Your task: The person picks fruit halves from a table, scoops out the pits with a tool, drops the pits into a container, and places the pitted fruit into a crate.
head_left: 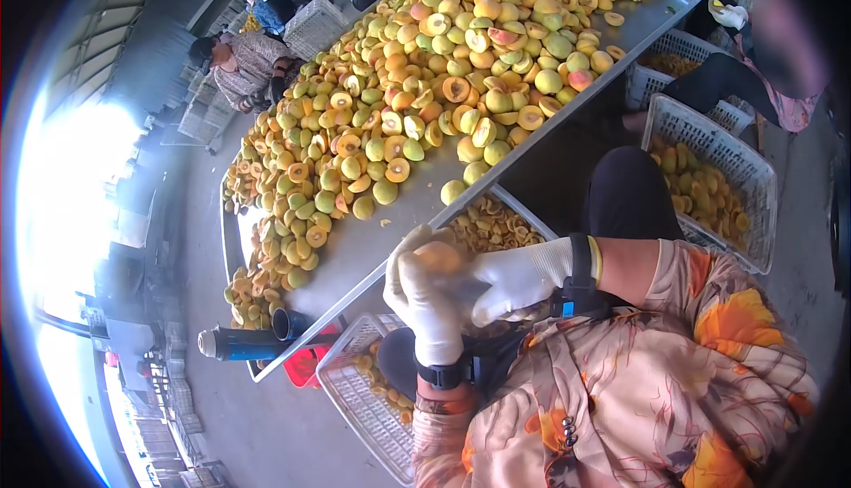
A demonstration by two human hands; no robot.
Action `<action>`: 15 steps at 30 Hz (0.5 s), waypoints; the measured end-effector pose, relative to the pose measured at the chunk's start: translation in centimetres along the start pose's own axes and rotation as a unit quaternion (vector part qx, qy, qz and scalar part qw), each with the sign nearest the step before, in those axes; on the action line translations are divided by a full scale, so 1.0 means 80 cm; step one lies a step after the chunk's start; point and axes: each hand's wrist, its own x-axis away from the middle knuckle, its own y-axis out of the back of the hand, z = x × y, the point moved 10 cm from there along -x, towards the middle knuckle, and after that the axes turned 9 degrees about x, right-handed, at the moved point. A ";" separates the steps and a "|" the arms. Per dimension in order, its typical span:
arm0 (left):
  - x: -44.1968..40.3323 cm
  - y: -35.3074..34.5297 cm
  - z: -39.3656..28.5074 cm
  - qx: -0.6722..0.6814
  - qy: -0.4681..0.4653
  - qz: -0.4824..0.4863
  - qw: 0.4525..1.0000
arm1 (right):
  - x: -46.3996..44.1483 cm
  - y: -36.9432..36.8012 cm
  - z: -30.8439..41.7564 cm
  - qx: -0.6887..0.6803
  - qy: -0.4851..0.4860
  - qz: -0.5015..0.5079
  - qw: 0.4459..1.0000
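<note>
Left hand (424, 297), in smooth white glove, grip curled around rounded orange fruit (441, 257) just off bench edge. Right hand (523, 280), white glove with ribbed cuff, blurred against fruit; cannot tell whether grip is spread or pinching. Bench (417, 202): dull sheet metal, raised rim, heaped with glossy yellow-green fruit halves (443, 71), some showing hollow centres. Latticed plastic crate (753, 191) at right; grey floor (253, 417); bright daylight at far left.

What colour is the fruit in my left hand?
The fruit is orange, though a bit blurred; it shows best in the head view.
</note>
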 end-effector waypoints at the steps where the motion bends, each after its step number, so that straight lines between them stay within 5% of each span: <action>1: -0.001 -0.004 -0.003 -0.009 -0.007 0.001 1.000 | -0.002 -0.002 0.008 -0.023 0.064 -0.022 0.997; 3: -0.003 -0.011 -0.009 -0.027 -0.022 0.002 0.999 | 0.001 -0.003 0.017 -0.074 0.078 -0.022 0.994; 5: -0.003 -0.014 0.005 0.022 0.047 0.030 0.998 | 0.010 -0.009 0.010 -0.127 -0.023 0.026 0.991; 9: -0.004 -0.021 0.028 0.120 0.108 0.046 0.986 | 0.022 -0.031 0.007 -0.347 -0.068 0.176 0.919; 14: -0.005 0.003 0.042 0.234 0.198 -0.054 0.950 | 0.024 -0.039 0.015 -0.380 -0.048 0.272 0.883; 15: -0.006 0.043 0.045 0.189 0.193 -0.160 0.949 | 0.026 -0.042 0.018 -0.363 -0.030 0.297 0.883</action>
